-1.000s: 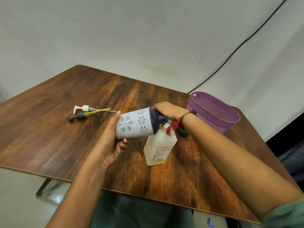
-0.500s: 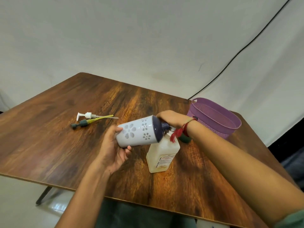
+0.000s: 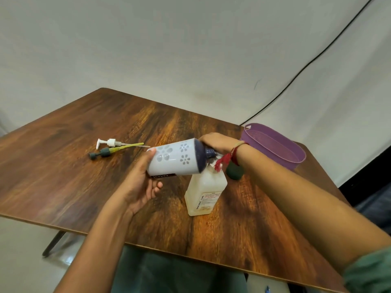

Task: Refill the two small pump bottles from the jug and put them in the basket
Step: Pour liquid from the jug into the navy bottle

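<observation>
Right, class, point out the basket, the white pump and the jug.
basket (image 3: 275, 141), head view, inner wall.
white pump (image 3: 111, 142), head view, collar.
jug (image 3: 175, 160), head view, flowered side.

Can't see the spout of the jug (image 3: 175, 159) or the mouth of the pale bottle (image 3: 203, 193), my right hand (image 3: 220, 142) and the red thread (image 3: 221, 162) cover them, the dark green thing (image 3: 233, 172) behind my wrist is mostly hidden, and the label (image 3: 208, 199) print is too small to read.
</observation>
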